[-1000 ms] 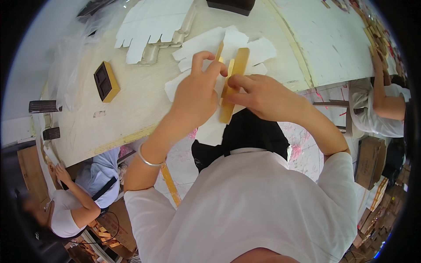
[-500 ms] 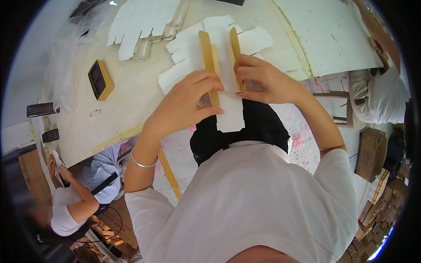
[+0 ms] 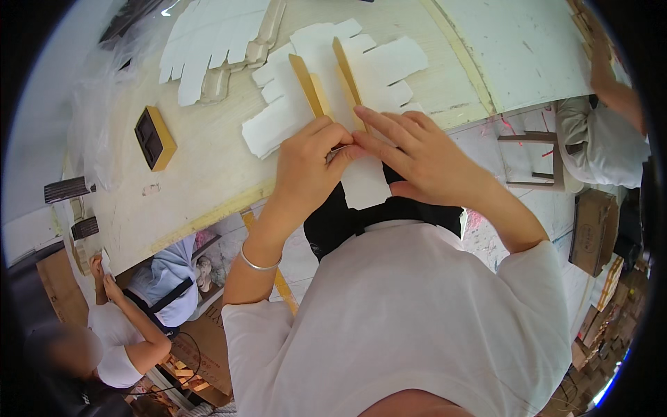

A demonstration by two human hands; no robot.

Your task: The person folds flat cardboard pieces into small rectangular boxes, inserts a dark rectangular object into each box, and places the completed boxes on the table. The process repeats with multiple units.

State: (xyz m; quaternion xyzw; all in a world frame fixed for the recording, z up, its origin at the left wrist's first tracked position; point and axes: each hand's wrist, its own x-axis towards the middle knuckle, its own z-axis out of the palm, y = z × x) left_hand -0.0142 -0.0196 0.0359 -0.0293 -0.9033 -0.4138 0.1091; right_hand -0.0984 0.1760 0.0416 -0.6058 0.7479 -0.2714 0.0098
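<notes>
A cardboard box blank (image 3: 366,182), white inside and gold outside, lies partly folded before me, its near end over the table edge. Two gold side walls (image 3: 347,73) stand up along its length, leaning a little. My left hand (image 3: 310,163) is closed, thumb and fingers pinching the blank at the near end of the left wall. From the right, my right hand (image 3: 424,156) holds the other wall, index finger reaching to the left fingertips and thumb lower down. The fingers partly hide the fold between them. Flat white blanks (image 3: 403,59) lie underneath.
More white blanks (image 3: 208,38) are piled at the far left. A small gold box with a black insert (image 3: 154,139) sits on the table (image 3: 208,160). Clear plastic (image 3: 90,125) lies at the left edge. Other people sit at left (image 3: 128,333) and right (image 3: 604,146).
My hands have come together at the near end of the blank. The gold walls have shifted left, and my right fingers have stretched out across the right wall.
</notes>
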